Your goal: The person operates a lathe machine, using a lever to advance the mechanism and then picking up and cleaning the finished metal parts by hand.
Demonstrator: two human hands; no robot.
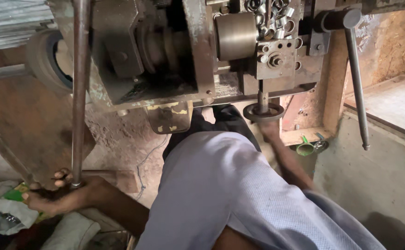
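Left hand (56, 194): fingers (62, 176) clenched round the foot of a long, rusty vertical steel lever bar (79, 92), low down, at the person's left. The bar looks heavy, rigid and rough enough not to slip; the low end gives most leverage.

Right hand (268, 130) blurred, just under the small dark round handwheel (263, 111) beneath the grey-green press machine (165, 51); grip cannot be told.

Count: one lever bar in hand, one second slimmer grey rod (356, 83) right of the right-hand fingers, one handwheel, a heap of short shiny metal rings (274, 21) above, too many to count.
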